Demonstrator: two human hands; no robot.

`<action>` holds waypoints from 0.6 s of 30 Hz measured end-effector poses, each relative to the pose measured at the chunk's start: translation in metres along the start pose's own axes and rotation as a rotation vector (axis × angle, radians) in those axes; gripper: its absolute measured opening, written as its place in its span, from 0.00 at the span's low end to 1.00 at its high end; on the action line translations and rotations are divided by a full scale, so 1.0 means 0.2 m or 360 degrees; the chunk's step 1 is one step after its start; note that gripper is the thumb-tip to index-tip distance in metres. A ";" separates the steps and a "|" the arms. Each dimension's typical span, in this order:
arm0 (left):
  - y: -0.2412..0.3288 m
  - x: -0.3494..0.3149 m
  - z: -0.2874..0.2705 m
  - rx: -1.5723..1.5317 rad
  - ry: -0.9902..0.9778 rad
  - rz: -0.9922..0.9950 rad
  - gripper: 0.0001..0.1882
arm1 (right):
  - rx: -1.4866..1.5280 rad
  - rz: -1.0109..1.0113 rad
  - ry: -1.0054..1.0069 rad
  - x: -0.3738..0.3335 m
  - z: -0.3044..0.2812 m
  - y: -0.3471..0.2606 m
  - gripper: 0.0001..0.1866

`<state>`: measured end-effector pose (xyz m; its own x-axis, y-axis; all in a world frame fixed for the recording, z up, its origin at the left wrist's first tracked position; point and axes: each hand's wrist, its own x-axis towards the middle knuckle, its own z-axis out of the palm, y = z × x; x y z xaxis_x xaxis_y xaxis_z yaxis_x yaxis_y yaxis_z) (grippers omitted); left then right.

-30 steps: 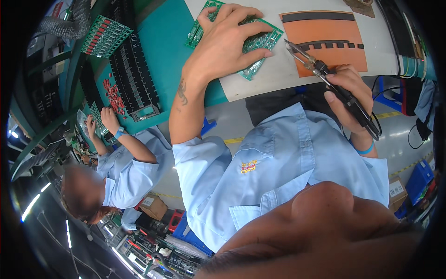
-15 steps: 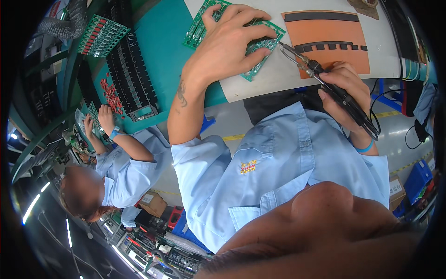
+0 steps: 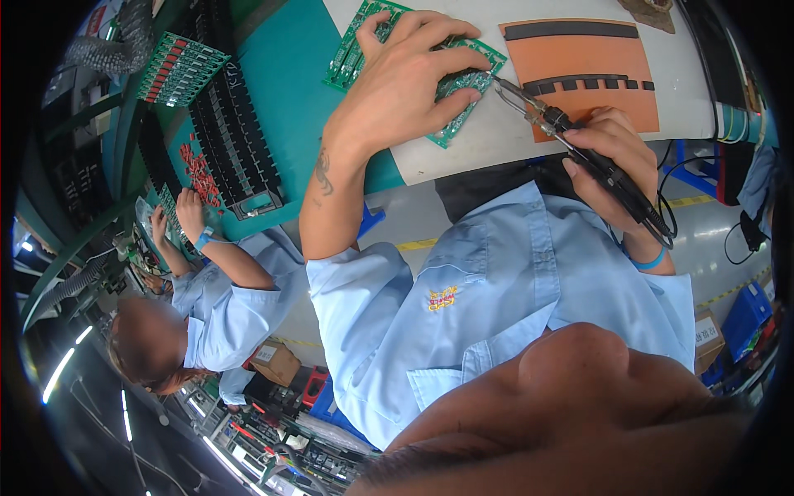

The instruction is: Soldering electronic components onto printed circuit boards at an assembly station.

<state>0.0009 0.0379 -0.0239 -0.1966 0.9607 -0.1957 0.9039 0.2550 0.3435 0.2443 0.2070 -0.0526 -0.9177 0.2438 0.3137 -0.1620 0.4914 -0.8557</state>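
A green circuit board panel (image 3: 461,83) lies at the near-left of a white sheet on the bench. My left hand (image 3: 405,78) is spread over it, fingers bent and thumb near its close edge, holding it down and hiding much of its middle. In my right hand (image 3: 614,157) is a black soldering iron (image 3: 600,165) with a thin metal guide beside its shaft. The iron points up and left, its tip at the panel's right part, near my left fingertips. Whether the tip touches a joint is too small to tell.
Right of the panel lies an orange board (image 3: 579,54) with black strips. Leftward on the green mat (image 3: 289,91) are black slotted racks (image 3: 236,124), red parts (image 3: 198,174) and another green panel (image 3: 178,70). A co-worker (image 3: 223,306) works at the left. A black cable trails from the iron.
The soldering iron's tip has shifted slightly left and down against the panel. The panel has moved a little toward me. Both hands keep nearly the same hold.
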 end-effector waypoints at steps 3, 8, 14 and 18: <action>0.00 0.00 0.00 -0.0005 -0.0010 0.0038 0.46 | -0.0003 0.0016 -0.0027 0.00 -0.01 0.00 0.21; -0.03 -0.01 -0.02 -0.0019 -0.0020 0.0122 0.44 | -0.0029 -0.0011 -0.0044 0.01 0.00 -0.01 0.22; -0.02 0.01 -0.02 -0.0018 -0.0040 0.0226 0.42 | -0.0025 -0.0112 0.0076 -0.01 -0.05 0.01 0.21; 0.02 -0.04 0.04 0.0122 0.0519 0.0270 0.13 | -0.0026 -0.0124 0.0195 0.01 -0.14 0.03 0.20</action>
<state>0.0096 0.0309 -0.0287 -0.1413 0.9761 0.1651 0.9574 0.0923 0.2737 0.2511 0.2344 -0.0448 -0.8513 0.3039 0.4277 -0.2242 0.5263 -0.8202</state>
